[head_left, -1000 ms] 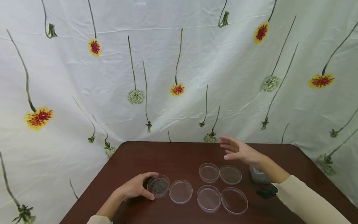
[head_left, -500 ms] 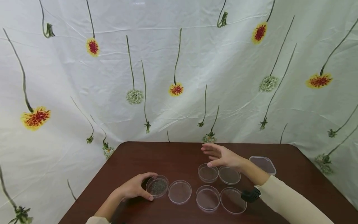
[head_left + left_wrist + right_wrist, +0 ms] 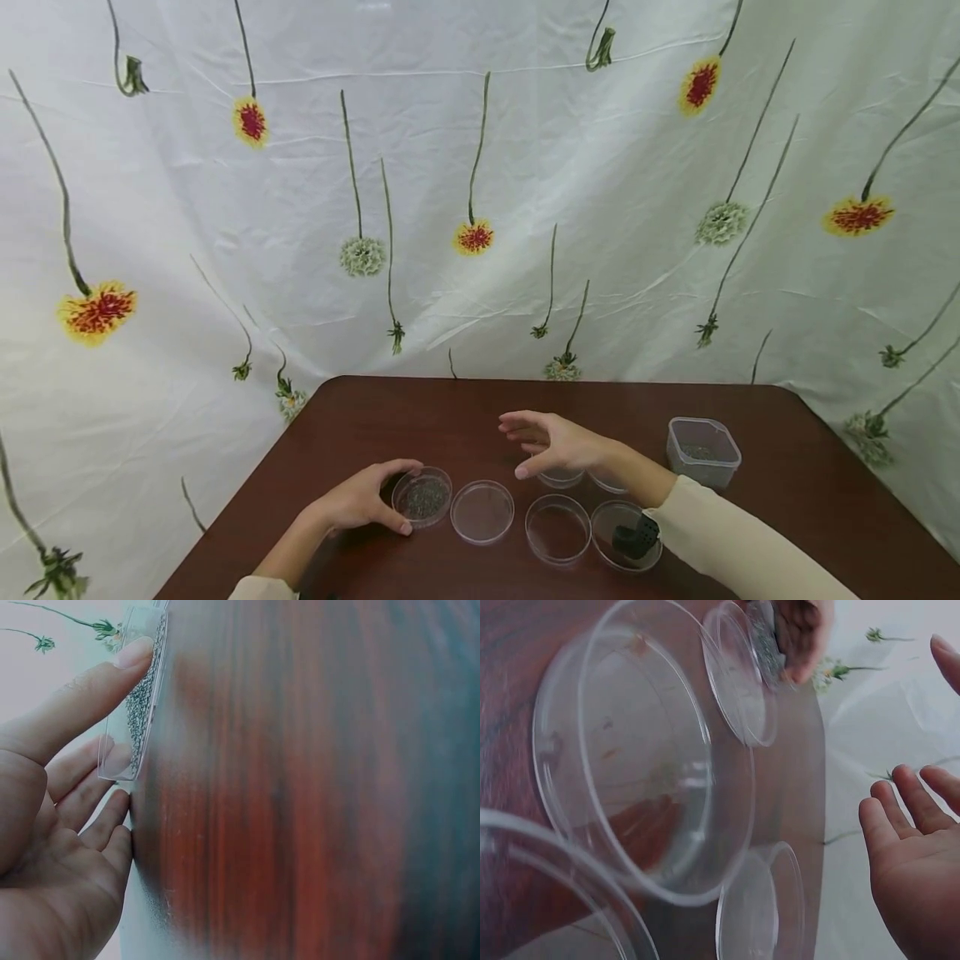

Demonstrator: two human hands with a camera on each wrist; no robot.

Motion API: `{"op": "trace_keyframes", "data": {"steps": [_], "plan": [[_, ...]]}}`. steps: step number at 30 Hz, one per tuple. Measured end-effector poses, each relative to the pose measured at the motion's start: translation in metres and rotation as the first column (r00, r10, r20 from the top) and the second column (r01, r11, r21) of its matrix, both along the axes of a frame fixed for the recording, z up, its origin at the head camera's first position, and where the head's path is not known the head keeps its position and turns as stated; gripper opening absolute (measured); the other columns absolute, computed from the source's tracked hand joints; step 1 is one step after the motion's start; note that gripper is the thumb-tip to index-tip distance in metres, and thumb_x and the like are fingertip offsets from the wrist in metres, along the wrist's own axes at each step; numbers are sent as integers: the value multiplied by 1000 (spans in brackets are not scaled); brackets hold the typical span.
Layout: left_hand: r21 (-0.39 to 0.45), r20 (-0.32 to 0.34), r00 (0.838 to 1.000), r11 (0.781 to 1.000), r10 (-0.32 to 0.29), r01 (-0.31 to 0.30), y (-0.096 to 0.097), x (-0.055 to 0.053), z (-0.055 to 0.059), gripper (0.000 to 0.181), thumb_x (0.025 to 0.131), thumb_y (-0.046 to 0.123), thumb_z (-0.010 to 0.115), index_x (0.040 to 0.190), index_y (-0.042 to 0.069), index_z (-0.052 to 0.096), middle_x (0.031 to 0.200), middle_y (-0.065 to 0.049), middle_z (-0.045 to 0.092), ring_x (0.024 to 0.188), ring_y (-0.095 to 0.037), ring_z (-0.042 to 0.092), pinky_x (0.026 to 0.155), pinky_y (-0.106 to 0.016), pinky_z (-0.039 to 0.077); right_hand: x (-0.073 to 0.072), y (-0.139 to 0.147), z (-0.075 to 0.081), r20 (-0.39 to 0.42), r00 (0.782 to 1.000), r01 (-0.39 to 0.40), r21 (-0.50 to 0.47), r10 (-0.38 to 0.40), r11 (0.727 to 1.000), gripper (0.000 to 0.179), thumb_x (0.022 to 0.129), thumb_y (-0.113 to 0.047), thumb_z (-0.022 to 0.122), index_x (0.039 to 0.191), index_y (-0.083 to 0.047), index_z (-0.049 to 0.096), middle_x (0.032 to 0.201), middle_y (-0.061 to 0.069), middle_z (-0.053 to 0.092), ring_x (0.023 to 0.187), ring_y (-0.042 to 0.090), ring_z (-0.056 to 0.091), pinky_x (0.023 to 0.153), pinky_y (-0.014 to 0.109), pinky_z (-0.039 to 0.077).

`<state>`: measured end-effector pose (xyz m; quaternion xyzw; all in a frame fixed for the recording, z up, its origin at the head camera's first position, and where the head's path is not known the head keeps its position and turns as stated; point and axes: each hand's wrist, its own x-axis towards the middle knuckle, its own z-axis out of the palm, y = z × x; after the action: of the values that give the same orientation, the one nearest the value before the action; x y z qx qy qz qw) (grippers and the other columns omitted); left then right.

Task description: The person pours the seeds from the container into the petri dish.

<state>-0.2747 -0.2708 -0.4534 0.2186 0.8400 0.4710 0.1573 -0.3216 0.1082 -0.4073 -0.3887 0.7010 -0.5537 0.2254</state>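
Note:
My left hand [image 3: 366,503] grips a clear petri dish [image 3: 424,497] between thumb and fingers at its left side. Fine grey-black grains cover the dish's bottom; in the left wrist view the thumb [image 3: 82,697] lies against the dish wall and the grains [image 3: 140,712] show through it. Over the table my right hand [image 3: 561,444] hovers with fingers extended and holds nothing. Below its thumb, an empty shallow clear dish [image 3: 482,513] stands just right of the filled one. Another clear dish [image 3: 561,478] at the back is partly hidden by the right hand.
Two more clear dishes stand in front, a middle dish [image 3: 558,530] and a right dish [image 3: 617,557] under the wrist strap [image 3: 635,537]. A further dish [image 3: 606,482] is mostly behind the forearm. A square plastic tub [image 3: 703,454] with grey grains stands at right on the brown table [image 3: 420,408].
My right hand has moved left and toward me from near the tub, bringing the tub into view and covering the back dishes. The left hand keeps its grip on the filled petri dish.

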Motion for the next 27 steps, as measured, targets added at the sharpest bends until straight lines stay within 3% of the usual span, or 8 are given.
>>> {"op": "trace_keyframes", "data": {"steps": [4, 9, 22, 27], "plan": [[-19, -12, 1000, 1000, 5, -5, 0, -1, 0, 87, 76, 11, 95, 150, 2, 50, 140, -17, 54, 121, -36, 50, 94, -47, 48, 4, -12, -5, 13, 1000, -26, 20, 26, 999, 86, 88, -8, 83, 156, 7, 34, 155, 22, 43, 146, 46, 33, 118, 45, 31], [-23, -12, 1000, 1000, 12, -13, 0, -2, -1, 88, 75, 15, 96, 150, 3, 51, 139, -15, 55, 122, -35, 50, 94, -45, 48, 8, -25, -12, 5, 999, -35, 113, 34, 993, 86, 86, -6, 85, 157, 2, 37, 157, 20, 42, 147, 33, 37, 117, 38, 32], [-11, -2, 1000, 1000, 14, -14, 0, -2, -2, 87, 75, 15, 95, 150, 3, 51, 136, -14, 56, 117, -34, 53, 92, -45, 49, 9, -46, -25, -96, 993, -47, 272, 75, 961, 89, 81, -6, 88, 154, 8, 40, 155, 21, 45, 143, 23, 43, 114, 28, 35], [-23, -6, 1000, 1000, 21, -21, 0, -2, -2, 86, 75, 15, 95, 149, 4, 51, 136, -14, 56, 117, -34, 52, 92, -45, 49, 12, -48, -28, -133, 988, -26, 353, 78, 935, 94, 79, -11, 92, 155, 6, 39, 156, 17, 45, 142, 22, 44, 112, 29, 37]]}}
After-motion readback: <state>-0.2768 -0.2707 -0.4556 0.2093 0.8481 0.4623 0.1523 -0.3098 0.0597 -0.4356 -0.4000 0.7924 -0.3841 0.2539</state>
